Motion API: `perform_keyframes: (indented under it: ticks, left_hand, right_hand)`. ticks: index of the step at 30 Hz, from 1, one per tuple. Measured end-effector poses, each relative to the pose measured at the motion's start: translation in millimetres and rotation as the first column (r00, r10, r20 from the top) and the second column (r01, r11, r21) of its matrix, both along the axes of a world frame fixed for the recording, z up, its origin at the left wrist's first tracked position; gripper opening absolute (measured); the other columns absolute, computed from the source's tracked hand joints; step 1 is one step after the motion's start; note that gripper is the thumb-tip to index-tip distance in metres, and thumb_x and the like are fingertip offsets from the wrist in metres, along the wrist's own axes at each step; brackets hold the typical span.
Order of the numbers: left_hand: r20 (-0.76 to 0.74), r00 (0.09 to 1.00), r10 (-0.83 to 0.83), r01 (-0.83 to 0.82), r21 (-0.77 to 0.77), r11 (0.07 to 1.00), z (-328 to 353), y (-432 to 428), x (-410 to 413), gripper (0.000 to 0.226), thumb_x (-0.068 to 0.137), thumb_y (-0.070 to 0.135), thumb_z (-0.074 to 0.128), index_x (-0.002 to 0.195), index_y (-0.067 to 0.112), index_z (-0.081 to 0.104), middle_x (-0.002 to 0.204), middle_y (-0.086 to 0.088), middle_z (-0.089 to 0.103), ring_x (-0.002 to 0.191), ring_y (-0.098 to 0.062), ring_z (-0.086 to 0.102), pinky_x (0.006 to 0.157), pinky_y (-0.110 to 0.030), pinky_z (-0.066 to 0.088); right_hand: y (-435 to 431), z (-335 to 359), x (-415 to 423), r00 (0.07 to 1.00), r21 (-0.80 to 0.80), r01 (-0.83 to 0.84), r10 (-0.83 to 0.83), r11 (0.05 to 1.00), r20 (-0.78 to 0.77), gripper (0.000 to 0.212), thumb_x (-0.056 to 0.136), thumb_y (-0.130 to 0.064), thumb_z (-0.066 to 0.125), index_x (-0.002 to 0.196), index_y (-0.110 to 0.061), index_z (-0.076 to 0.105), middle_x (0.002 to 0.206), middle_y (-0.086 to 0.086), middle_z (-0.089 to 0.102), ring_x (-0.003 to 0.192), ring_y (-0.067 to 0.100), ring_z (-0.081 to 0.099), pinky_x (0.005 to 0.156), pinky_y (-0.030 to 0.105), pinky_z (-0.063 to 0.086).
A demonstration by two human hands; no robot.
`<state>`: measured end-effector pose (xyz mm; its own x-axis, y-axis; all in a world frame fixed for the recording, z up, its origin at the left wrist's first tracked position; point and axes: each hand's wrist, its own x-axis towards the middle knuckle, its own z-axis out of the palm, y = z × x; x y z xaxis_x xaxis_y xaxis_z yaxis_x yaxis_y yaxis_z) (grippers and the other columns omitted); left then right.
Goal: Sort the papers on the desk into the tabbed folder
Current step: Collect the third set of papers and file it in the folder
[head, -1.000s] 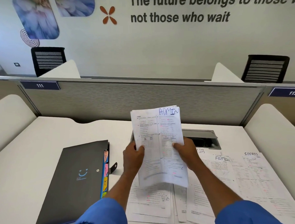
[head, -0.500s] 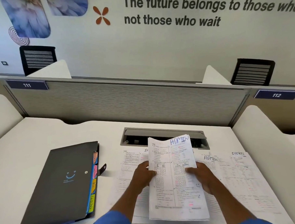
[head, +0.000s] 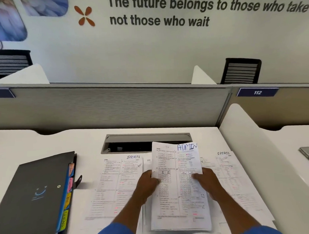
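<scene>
A white office tabletop [head: 91,142] sits below a grey partition [head: 114,108] and a wall slogan [head: 163,12] that begins "The future belongs to those who take". Two forearms in blue sleeves reach forward from the bottom edge over a spread of paperwork. The left grip [head: 147,184] pinches the left edge of a thin sheaf of papers [head: 178,204], thumb on the printed face. The right grip [head: 206,183] clasps the right edge the same way, thumb laid across the print. The sheaf is held over the sheets on the tabletop, its top edge overlapping the open cable tray [head: 147,142] at the rear. It is white, printed in two columns with small grids and flecked with pink marks. "ADMIN" is written in blue ink at the upper right. More printed sheets lie beneath, a left sheet [head: 114,180] and a right sheet [head: 230,175] each headed "SPORTS". A dark grey tabbed folder [head: 35,196] lies flat at left, well apart from the sheaf, with coloured tabs [head: 68,198] along its right edge.
</scene>
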<state>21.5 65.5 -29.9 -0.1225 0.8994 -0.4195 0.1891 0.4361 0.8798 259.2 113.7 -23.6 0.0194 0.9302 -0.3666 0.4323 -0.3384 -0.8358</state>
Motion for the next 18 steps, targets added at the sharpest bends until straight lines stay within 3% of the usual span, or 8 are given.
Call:
perform_keyframes:
  ticks: [7, 10, 14, 18]
  left_hand:
    - [-0.012, 0.999, -0.036, 0.036, -0.015, 0.999, -12.7, 8.3, 24.4, 0.027, 0.088, 0.009, 0.056, 0.113, 0.017, 0.062, 0.113, 0.003, 0.07, 0.1, -0.019, 0.068, 0.089, -0.042, 0.057]
    - [-0.016, 1.0, -0.022, 0.022, -0.016, 1.0, -16.7, 13.5, 24.0, 0.026, 0.088, 0.01, 0.056, 0.113, 0.016, 0.062, 0.111, 0.003, 0.07, 0.099, -0.019, 0.068, 0.09, -0.042, 0.056]
    - [-0.029, 0.999, 0.021, -0.022, -0.043, 0.999, -20.2, 16.4, 19.5, 0.023, 0.091, 0.009, 0.057, 0.113, 0.014, 0.06, 0.111, 0.002, 0.069, 0.097, -0.018, 0.067, 0.084, -0.036, 0.056]
    - [-0.033, 0.999, 0.035, -0.036, -0.057, 0.998, -22.2, 18.3, 20.9, 0.016, 0.092, 0.007, 0.056, 0.106, 0.016, 0.059, 0.105, 0.004, 0.068, 0.091, -0.012, 0.066, 0.069, -0.023, 0.052]
  right_hand:
    - [3.7, -4.4, 12.4, 0.987, -0.015, 0.067, -0.064, 0.998, 0.147, 0.017, 0.087, -0.011, 0.063, 0.103, -0.005, 0.07, 0.091, 0.004, 0.07, 0.082, 0.019, 0.063, 0.069, 0.027, 0.048]
    - [8.6, -9.9, 13.5, 0.987, -0.025, 0.094, -0.09, 0.995, 0.136, 0.023, 0.091, -0.024, 0.064, 0.106, -0.007, 0.07, 0.101, 0.008, 0.072, 0.087, 0.022, 0.064, 0.078, 0.03, 0.05]
    - [20.0, -16.3, 16.7, 0.969, -0.03, 0.112, -0.102, 0.993, 0.226, 0.056, 0.096, -0.055, 0.047, 0.098, -0.004, 0.071, 0.097, 0.011, 0.072, 0.091, 0.027, 0.067, 0.089, 0.041, 0.054]
    - [29.1, -22.6, 15.5, 0.952, -0.024, 0.257, -0.249, 0.966, 0.178, 0.063, 0.103, -0.046, 0.031, 0.106, 0.005, 0.067, 0.107, 0.022, 0.069, 0.102, 0.039, 0.064, 0.094, 0.045, 0.051]
